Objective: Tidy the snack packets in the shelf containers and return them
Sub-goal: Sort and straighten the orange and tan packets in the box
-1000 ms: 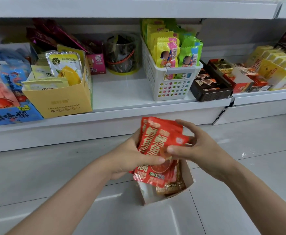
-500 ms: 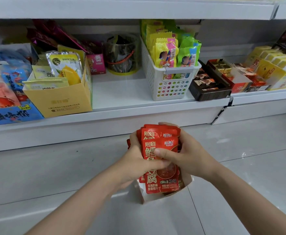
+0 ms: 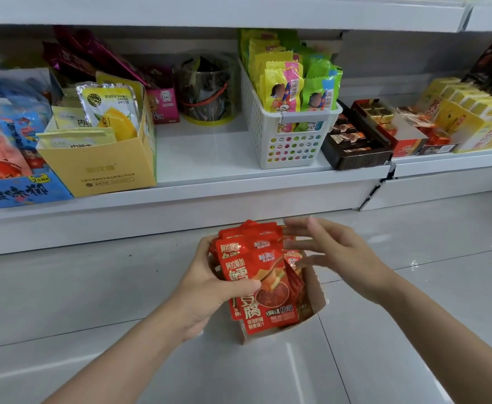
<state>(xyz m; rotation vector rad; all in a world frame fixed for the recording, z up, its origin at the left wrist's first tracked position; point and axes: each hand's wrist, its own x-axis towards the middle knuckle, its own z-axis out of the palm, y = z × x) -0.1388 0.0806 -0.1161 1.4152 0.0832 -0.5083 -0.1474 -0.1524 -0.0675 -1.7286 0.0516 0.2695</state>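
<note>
i am holding a stack of red packets in my left hand, thumb lying across the front packet, fingers curled behind the stack. the packets are standing upright with their lower ends inside a small cardboard box sitting on the floor, just below the shelf. my right hand is hovering just beside the top right corner of the stack, fingers spread and straight, gripping nothing; it is blurring, so i cannot tell whether the fingertips are touching the packets.

risks, as i am judging them:
- only one hand is clamping the stack. the packets are fanning slightly at the top, so the back ones may be slipping out sideways and dropping beside the box.
- the box is light and is tilting. pressing the stack down off-centre may be tipping it over.
- the gap on the shelf between the yellow box and the white basket looks like the return spot. lifting a loosely packed box there may be spilling packets.
</note>
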